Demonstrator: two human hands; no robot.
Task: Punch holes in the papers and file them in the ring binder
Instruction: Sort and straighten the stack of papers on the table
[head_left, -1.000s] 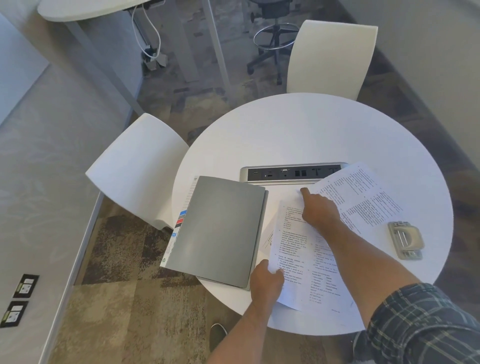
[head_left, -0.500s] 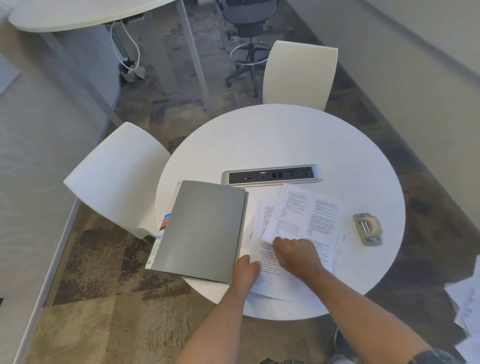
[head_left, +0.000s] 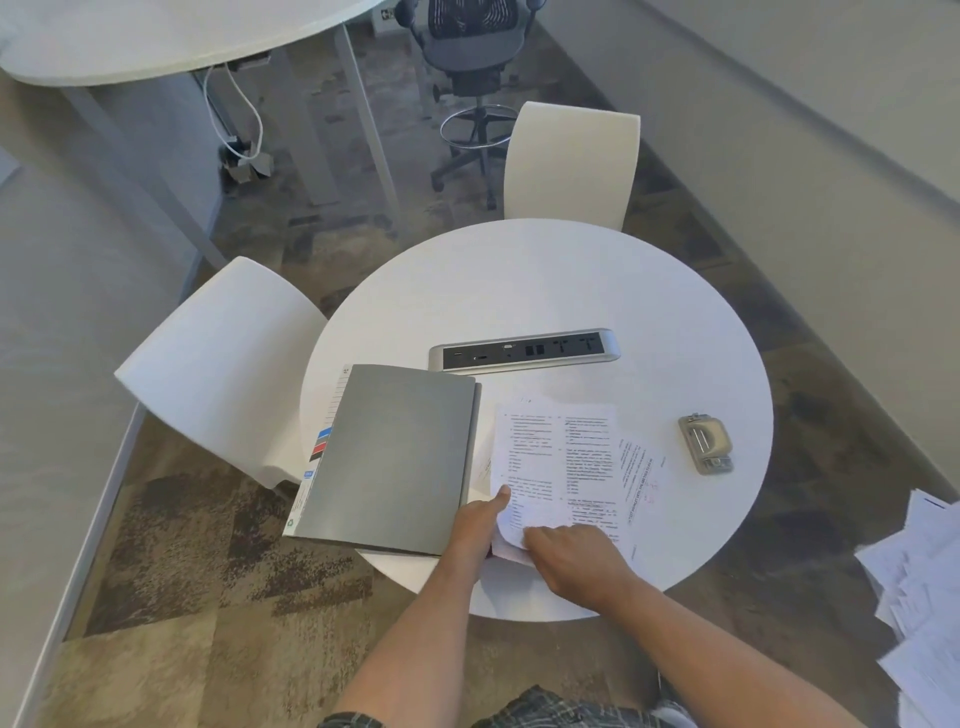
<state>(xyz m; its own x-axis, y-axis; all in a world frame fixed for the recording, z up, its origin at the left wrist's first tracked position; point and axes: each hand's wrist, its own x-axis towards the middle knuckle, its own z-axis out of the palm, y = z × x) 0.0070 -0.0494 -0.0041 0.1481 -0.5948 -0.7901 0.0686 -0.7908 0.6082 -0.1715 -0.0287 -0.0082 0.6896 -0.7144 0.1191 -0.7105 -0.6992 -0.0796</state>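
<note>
Both hands meet at the near edge of a round white table (head_left: 545, 280), working the same small stack of printed papers (head_left: 558, 467). The left hand (head_left: 475, 530) lies along the stack's left edge with its thumb stretched forward on top of the sheets and the fingers tucked underneath, so it pinches the lower left corner, which curls up slightly. The right hand (head_left: 571, 558) is just beside it, palm down and fingers curled over the near edge of the stack; whether it truly grips the sheets or only presses on them cannot be told.

The papers extend away from the hands toward the table's middle. A separate sheet with red marks (head_left: 641, 480) pokes out from under the stack, to the right of the right hand.

Immediately left of the left hand lies the grey ring binder (head_left: 395, 457), closed and flat, its near right corner touching the wrist. Coloured index tabs (head_left: 320, 441) stick out along its far left side.

Well to the right of the right hand, and apart from the papers, sits the metal hole punch (head_left: 705, 442). Beyond both hands, past the binder's top edge, a power and data socket strip (head_left: 524, 351) is set into the tabletop.

On the floor far off to the right, a loose pile of paper sheets (head_left: 919, 597) is spread out.
</note>
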